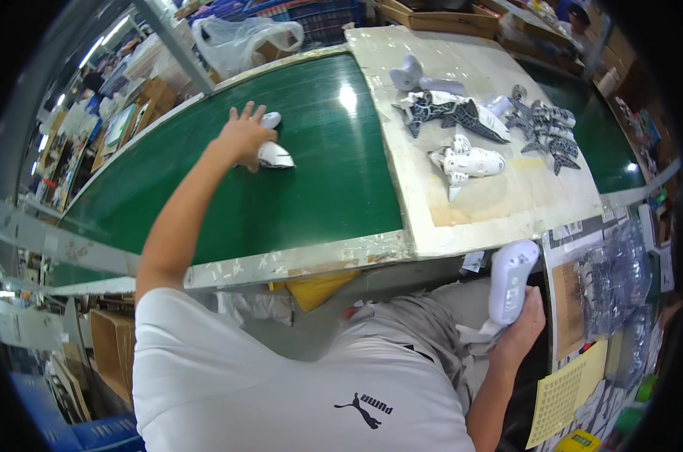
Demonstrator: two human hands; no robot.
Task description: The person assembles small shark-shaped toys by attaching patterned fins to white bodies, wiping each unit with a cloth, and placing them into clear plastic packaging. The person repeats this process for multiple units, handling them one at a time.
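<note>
My left hand (245, 137) reaches out over the green belt with its fingers spread. Beside its fingers lies a small rounded white piece (271, 120), and a white and dark toy fish (275, 156) sticks out from under the palm; the hand hides part of both. Low on the right, in front of the bench edge, my right hand (521, 325) is closed around the lower end of a pale lilac handheld remote control (513, 282), its button side showing.
On the white board (462, 215) lie several black-and-white patterned toy sea animals (469, 117), a white toy (468, 163) and another lilac remote (407, 74). Plastic-wrapped pieces (612, 279) and a yellow sticker sheet (558, 399) lie at right. A plastic bag (243, 41) stands behind the belt.
</note>
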